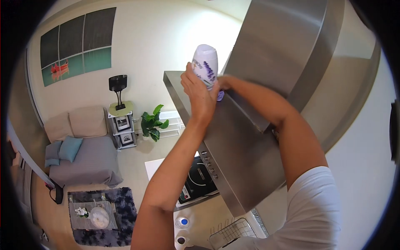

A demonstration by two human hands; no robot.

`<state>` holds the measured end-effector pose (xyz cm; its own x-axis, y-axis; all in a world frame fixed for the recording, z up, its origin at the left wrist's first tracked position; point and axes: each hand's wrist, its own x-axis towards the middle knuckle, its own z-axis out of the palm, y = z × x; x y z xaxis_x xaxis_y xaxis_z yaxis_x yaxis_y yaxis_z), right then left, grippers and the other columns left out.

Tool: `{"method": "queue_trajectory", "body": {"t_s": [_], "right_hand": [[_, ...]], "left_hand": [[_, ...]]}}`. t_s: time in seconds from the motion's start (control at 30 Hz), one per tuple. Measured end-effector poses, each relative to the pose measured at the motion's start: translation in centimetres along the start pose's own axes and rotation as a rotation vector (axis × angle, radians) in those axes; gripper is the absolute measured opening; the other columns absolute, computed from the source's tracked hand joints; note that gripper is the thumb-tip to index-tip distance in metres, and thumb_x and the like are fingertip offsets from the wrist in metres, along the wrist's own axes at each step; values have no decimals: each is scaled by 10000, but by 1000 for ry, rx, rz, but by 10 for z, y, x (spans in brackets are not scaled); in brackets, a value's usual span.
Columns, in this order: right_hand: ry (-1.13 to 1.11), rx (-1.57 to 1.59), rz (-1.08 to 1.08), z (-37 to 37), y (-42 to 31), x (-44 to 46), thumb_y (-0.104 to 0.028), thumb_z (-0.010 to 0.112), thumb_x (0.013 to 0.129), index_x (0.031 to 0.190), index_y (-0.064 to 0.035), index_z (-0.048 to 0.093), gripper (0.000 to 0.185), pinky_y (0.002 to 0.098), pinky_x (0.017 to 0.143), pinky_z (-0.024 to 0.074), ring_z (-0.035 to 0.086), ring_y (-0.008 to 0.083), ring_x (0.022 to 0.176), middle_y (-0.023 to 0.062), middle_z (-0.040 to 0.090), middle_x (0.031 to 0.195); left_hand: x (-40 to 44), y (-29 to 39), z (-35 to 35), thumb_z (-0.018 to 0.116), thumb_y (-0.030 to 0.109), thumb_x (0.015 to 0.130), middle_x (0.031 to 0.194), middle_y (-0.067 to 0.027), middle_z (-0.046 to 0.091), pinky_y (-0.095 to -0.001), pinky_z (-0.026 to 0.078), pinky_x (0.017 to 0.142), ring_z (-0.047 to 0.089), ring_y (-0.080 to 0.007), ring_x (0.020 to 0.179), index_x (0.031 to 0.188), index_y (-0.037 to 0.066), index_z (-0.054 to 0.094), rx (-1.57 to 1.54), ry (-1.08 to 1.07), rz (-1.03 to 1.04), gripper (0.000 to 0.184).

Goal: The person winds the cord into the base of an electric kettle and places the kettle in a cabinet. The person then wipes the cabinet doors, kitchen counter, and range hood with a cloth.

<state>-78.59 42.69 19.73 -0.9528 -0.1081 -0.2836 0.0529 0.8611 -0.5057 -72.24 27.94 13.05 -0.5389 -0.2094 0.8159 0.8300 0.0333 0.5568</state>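
My left hand (201, 89) is wrapped around a white bottle (206, 64) with a lavender-flower print, holding it above the top of the steel range hood (246, 137). The bottle stands nearly upright, tilted slightly. Close beside its lower end is my right hand (225, 82), reaching in from the right across the hood. Its fingers are mostly hidden behind the bottle and my left hand. A small purple piece (220, 96) shows just below the hands; whether it is joined to the bottle I cannot tell.
The hood's wide chimney (279, 46) rises beside my right arm. Beneath the hood are a black cooktop (198, 179) and a wire dish rack (233, 233). Farther off stand a sofa (87, 162), a shelf with a black lamp (118, 85), and a leafy plant (154, 123).
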Motion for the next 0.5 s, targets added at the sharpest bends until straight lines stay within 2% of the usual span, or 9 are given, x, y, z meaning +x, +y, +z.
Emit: {"method": "queue_trajectory", "body": {"t_s": [0.1,0.23,0.5], "right_hand": [[69,-12,-88,17,7,45,-109,545,858,1133,-24,592,291,393,939,434,511,323,1150,184,546,1246],[242,-106,-195,14,-6,105,-111,541,863,1137,-25,589,292,392,945,427,502,322,1158,181,539,1253],[428,-232,-300,20,-7,128,-116,531,872,1146,-28,584,293,388,959,414,486,321,1173,177,524,1268]], "left_hand": [[2,2,0,736,90,714,1150,-250,372,-450,324,962,404,-391,1068,1322,-92,244,-62,65,71,803],[4,-4,3,733,105,716,1128,-244,375,-441,332,945,406,-383,1054,1319,-95,245,-61,72,112,801],[5,-6,1,739,127,714,1181,-273,366,-459,298,993,382,-419,1107,1321,-121,225,0,59,168,832]]}}
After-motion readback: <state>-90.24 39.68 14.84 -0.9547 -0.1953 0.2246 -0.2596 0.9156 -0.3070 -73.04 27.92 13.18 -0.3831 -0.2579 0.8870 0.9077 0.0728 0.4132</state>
